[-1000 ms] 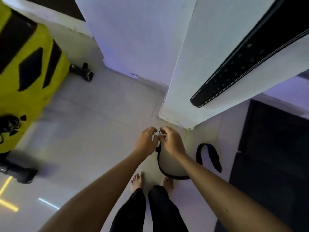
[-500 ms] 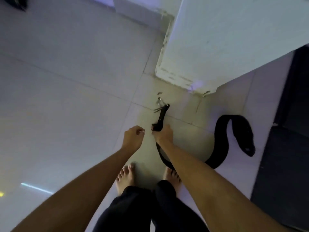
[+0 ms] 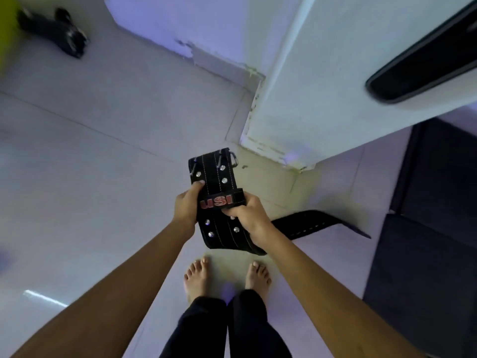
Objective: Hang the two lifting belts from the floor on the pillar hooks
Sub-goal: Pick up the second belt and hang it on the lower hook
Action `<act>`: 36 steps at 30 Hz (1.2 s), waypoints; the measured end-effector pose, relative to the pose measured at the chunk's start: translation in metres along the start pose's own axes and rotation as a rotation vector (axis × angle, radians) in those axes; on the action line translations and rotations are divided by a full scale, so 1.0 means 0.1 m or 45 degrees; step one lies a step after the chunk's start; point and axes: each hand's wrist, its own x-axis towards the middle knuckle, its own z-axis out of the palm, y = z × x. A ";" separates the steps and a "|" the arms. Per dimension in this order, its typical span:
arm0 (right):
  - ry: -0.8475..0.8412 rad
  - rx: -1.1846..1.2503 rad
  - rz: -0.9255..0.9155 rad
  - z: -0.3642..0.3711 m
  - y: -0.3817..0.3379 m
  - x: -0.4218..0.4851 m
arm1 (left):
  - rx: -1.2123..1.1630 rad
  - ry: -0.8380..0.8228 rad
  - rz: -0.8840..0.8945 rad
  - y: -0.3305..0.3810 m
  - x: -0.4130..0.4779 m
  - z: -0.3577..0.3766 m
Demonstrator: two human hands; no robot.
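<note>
I hold a black leather lifting belt (image 3: 215, 177) in front of me, its buckle end up, with silver rivets and a red logo loop. My left hand (image 3: 187, 205) grips its left edge, thumb on the face. My right hand (image 3: 247, 215) grips the right edge at the logo loop. The belt's tail (image 3: 307, 226) trails down to the floor on the right. A second black belt (image 3: 423, 65) hangs on the white pillar (image 3: 322, 99) at the upper right; its hook is out of view.
My bare feet (image 3: 197, 277) stand on pale floor tiles just below the belt. A black mat (image 3: 433, 228) covers the floor on the right. A dark machine foot (image 3: 62, 34) and a yellow edge sit at the top left.
The belt has turned from edge-on to face-on and risen. My left hand, free before, now grips its left edge. The view has tilted up, bringing the hanging belt back in sight.
</note>
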 end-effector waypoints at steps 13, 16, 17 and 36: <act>0.030 0.070 -0.498 -0.19 -2.99 -3.02 | -0.214 -0.298 0.523 2.58 -3.39 -0.31; 0.032 0.117 -0.558 -0.21 -3.29 -3.72 | -0.240 -0.406 0.657 2.71 -4.15 -0.45; 0.020 0.115 -0.578 -0.20 -3.35 -3.91 | -0.241 -0.418 0.702 2.73 -4.36 -0.50; -0.629 0.219 -1.043 -0.42 -4.47 -5.49 | -0.369 -0.319 1.306 3.31 -6.00 -0.79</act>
